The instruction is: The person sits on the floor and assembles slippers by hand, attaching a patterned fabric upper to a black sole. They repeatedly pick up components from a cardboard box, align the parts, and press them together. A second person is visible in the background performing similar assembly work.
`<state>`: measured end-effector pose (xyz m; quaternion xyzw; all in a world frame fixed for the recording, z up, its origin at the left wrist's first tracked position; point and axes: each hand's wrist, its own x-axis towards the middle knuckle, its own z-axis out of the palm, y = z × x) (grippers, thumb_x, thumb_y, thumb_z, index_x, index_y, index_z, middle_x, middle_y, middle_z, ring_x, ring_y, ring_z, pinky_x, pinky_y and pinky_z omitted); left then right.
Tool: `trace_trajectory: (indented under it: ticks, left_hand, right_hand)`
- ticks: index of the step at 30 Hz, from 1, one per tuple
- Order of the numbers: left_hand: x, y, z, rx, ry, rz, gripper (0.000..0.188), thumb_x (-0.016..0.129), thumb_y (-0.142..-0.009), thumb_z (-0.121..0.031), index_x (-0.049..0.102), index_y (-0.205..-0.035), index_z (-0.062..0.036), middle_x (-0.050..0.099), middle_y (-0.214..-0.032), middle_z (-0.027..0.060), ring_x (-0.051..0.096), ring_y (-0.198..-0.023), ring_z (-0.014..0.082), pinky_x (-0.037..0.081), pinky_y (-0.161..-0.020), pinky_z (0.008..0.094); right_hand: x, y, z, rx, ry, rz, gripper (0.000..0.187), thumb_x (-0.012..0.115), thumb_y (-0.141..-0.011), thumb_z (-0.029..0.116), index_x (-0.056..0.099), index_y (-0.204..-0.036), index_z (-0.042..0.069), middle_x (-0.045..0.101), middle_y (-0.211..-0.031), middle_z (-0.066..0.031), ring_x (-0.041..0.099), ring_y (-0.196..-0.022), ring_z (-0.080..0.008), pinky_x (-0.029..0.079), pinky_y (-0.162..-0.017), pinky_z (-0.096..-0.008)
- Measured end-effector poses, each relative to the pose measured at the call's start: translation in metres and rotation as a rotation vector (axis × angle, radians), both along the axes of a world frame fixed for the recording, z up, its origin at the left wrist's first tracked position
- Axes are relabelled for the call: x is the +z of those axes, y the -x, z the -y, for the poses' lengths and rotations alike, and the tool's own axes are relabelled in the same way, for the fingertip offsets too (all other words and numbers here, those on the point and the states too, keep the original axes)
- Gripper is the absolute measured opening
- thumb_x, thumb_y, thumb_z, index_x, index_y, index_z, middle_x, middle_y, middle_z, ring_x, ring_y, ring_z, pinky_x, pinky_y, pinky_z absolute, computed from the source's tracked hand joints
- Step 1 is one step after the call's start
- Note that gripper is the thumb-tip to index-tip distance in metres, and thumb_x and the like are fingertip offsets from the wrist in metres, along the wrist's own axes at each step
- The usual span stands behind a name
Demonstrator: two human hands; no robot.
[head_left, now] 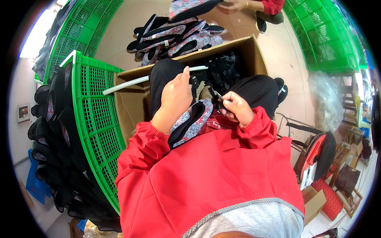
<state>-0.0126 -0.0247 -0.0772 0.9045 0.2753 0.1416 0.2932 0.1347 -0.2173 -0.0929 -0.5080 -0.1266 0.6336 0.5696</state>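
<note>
The floral shoe upper [190, 121] is held in the lap, just before the cardboard box [131, 103], left hand [174, 97] closed on it. Small scissors [219, 96] are pinched by the right hand [237, 109]; trimming is best kept shallow, tips clear of fabric.

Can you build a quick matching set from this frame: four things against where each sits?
Things:
1. floral-patterned fabric shoe with black lining
2. green plastic lattice crate
3. brown cardboard box
4. heap of floral shoes

Places:
A. on the floor beyond the box
B. in front of the knees
C. left, loaded with black shoes
D. on the lap, under the left hand

Pairs: 1-D, 2-C, 3-B, 4-A
</note>
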Motion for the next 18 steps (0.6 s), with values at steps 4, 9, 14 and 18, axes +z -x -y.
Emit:
trace_trajectory:
  ticks: [4, 9, 14, 18]
  left_hand:
    - [0.023, 0.014, -0.005, -0.173, 0.672, 0.045, 0.035, 0.059, -0.079, 0.007, 0.062, -0.113, 0.0003, 0.065, -0.105, 0.0082, 0.063, -0.088, 0.0152, 0.050, -0.079, 0.0264]
    - [0.028, 0.022, 0.002, -0.273, 0.665, -0.013, 0.024, 0.066, -0.075, 0.003, 0.065, -0.099, -0.0016, 0.062, -0.098, 0.0040, 0.060, -0.089, 0.0117, 0.048, -0.078, 0.0235]
    - [0.014, 0.026, 0.015, -0.132, 0.529, 0.103, 0.017, 0.066, -0.075, 0.004, 0.063, -0.091, -0.0008, 0.063, -0.093, 0.0051, 0.062, -0.082, 0.0128, 0.050, -0.073, 0.0247]
    - [0.012, 0.027, 0.025, -0.056, 0.520, 0.195, 0.015, 0.064, -0.075, 0.006, 0.062, -0.089, 0.0002, 0.062, -0.092, 0.0059, 0.062, -0.081, 0.0131, 0.050, -0.072, 0.0240]
  right_hand:
    - [-0.014, 0.032, 0.013, -0.087, -0.191, -0.052, 0.017, 0.054, -0.100, 0.019, 0.048, -0.111, 0.008, 0.059, -0.084, -0.0041, 0.041, -0.056, -0.0046, 0.032, -0.050, -0.0181]
    - [-0.023, 0.054, 0.012, -0.084, -0.301, -0.004, 0.023, 0.057, -0.098, 0.014, 0.046, -0.115, 0.004, 0.056, -0.101, -0.0055, 0.057, -0.089, -0.0107, 0.048, -0.078, -0.0246]
    - [-0.027, 0.062, 0.004, -0.088, -0.288, 0.334, 0.025, 0.059, -0.096, 0.012, 0.047, -0.114, 0.001, 0.057, -0.100, -0.0064, 0.058, -0.088, -0.0105, 0.049, -0.079, -0.0262]
    - [-0.026, 0.066, -0.001, -0.121, -0.257, 0.425, 0.025, 0.062, -0.095, 0.014, 0.049, -0.112, 0.000, 0.059, -0.099, -0.0078, 0.060, -0.089, -0.0116, 0.049, -0.078, -0.0271]
